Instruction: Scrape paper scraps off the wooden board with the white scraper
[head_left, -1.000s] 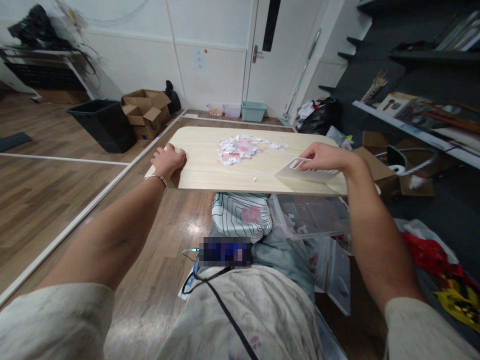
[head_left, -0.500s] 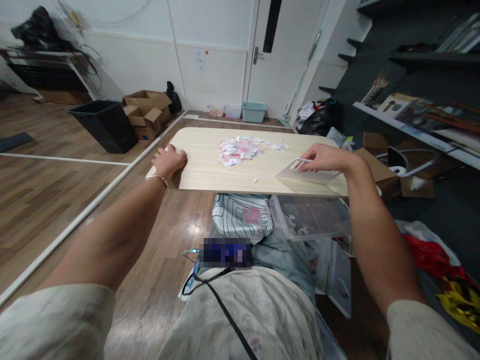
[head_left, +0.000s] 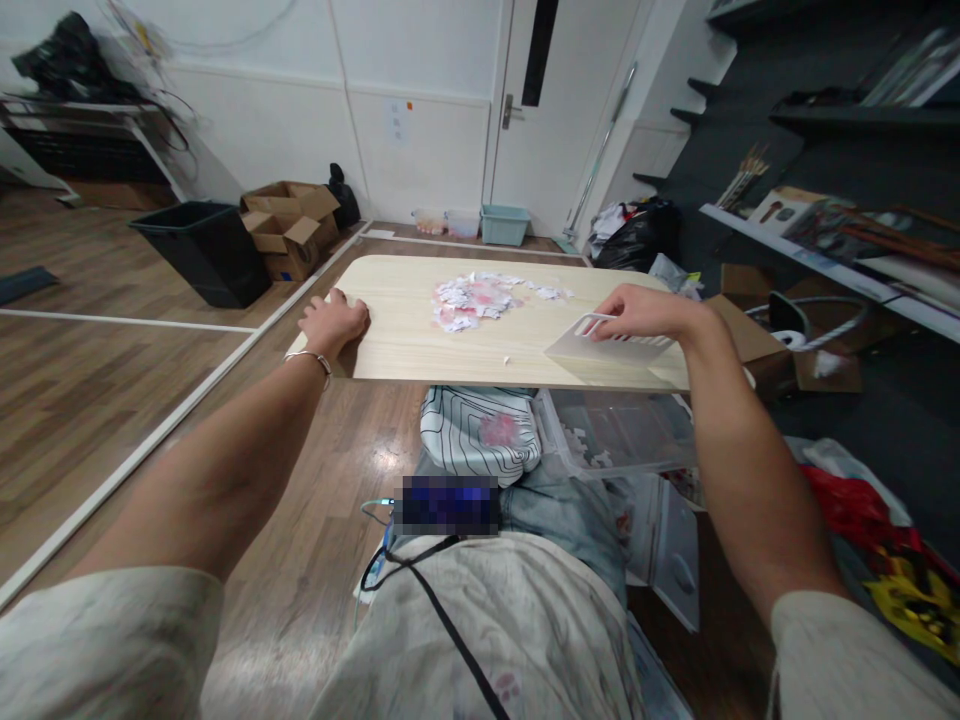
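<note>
Stretching forward, left arm is angling outward, left hand (head_left: 334, 325) resting on desk's (head_left: 405, 345) left end, fingers bent and slightly spread. Right arm is reaching forward, wrist flexing down, right hand (head_left: 641, 312) arching over white slotted panel (head_left: 574, 342), fingers pinching its upper slotted edge. Panel is leaning on desk's right part. Torn paper scraps (head_left: 472, 300) are lying between hands, pink-stained.

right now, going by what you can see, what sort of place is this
Probably a craft room or workshop: what look like brushes on a cluttered shelf, white paper-like scraps on a wooden board, and open cardboard boxes beyond.
</note>
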